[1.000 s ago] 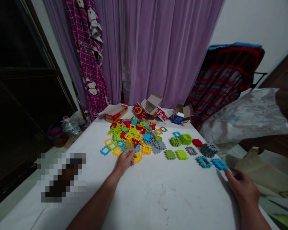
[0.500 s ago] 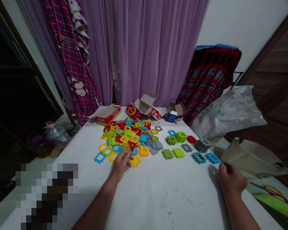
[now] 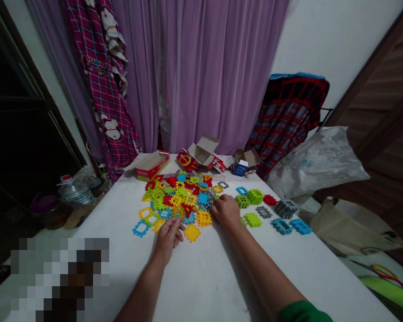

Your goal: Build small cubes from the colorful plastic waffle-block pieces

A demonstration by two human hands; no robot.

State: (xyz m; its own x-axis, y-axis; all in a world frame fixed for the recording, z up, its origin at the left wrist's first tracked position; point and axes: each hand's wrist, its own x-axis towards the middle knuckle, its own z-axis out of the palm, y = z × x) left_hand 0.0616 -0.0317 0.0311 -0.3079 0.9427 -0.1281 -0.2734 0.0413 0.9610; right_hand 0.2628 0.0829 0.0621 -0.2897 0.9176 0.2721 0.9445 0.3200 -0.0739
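Note:
My left hand rests at the near edge of a heap of toothed plastic tiles in yellow, green, blue, red and grey. Its fingers are loosely bent and slightly apart, with nothing visible in them. Just right of it lies a yellow sun-shaped tile. My right hand is at the heap's right edge, fingers curled down over the grey tiles there; whatever is under the fingertips is hidden. A yellow tile stack sits close to its left.
To the right stand sorted tiles: green stacks, a red piece, a grey stack and blue stacks. Behind the heap are an open red box, another red carton and a blue box. A plastic bag hangs at right.
My right hand has moved left from beside the blue stacks to the grey tiles at the heap's right edge. The left hand stays in about the same place.

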